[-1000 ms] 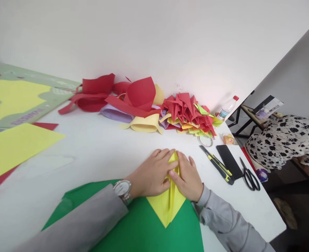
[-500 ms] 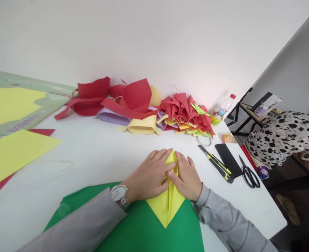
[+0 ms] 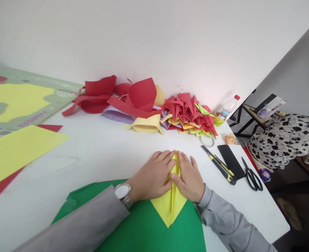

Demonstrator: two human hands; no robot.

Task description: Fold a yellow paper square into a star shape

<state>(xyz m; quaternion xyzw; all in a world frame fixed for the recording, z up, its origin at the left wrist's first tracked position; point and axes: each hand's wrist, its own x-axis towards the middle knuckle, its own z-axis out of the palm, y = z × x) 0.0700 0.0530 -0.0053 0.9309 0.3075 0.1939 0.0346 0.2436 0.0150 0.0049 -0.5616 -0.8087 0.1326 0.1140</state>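
A folded yellow paper (image 3: 170,209) lies on a green sheet (image 3: 144,231) on the white table (image 3: 96,150), its point toward me. My left hand (image 3: 151,176) presses flat on the paper's left half, fingers stretched out; a silver watch (image 3: 123,193) is on that wrist. My right hand (image 3: 189,178) presses the right half, fingers flat, thumb along the centre crease. The two hands touch over the fold and cover the paper's upper part.
Against the wall lie red, yellow and lilac paper scraps (image 3: 133,101) and a heap of folded red pieces (image 3: 189,113). To the right are a tape roll (image 3: 206,140), utility knife (image 3: 218,164), black phone (image 3: 231,161), scissors (image 3: 252,175) and bottle (image 3: 229,106). Yellow sheet (image 3: 18,148) at left. A seated person (image 3: 285,140) at right.
Both hands stay pressed on the yellow paper; only the camera view shifts slightly.
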